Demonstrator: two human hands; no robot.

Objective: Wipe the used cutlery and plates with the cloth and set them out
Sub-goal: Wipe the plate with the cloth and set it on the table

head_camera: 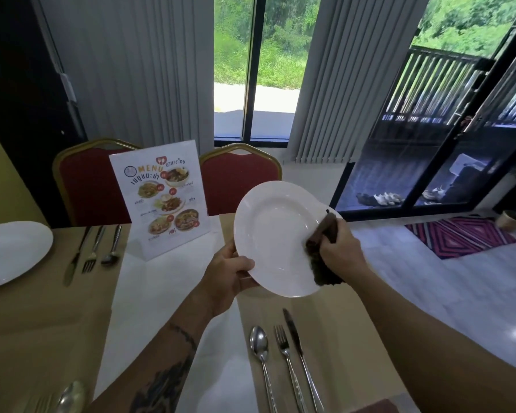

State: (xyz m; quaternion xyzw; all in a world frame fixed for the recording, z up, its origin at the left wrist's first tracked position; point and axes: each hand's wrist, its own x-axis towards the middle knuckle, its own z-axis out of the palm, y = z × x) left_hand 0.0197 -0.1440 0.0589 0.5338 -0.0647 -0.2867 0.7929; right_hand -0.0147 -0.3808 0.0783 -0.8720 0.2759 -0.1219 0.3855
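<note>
My left hand (228, 277) grips the lower left rim of a white plate (277, 231), holding it tilted above the table. My right hand (338, 248) presses a dark brown cloth (322, 263) against the plate's right rim. Below the plate, on a tan placemat (245, 311), lie a spoon (259, 347), a fork (283, 344) and a knife (294, 332) side by side. A second white plate (9, 251) rests at the far left, with a knife (75, 257), fork (91, 251) and spoon (112, 251) to its right.
A standing menu card (160, 198) is at the table's middle back. Two red chairs (239, 177) face me across the table. Another spoon (70, 397) shows at the bottom left. A patterned rug (459, 236) lies on the floor by a glass door on the right.
</note>
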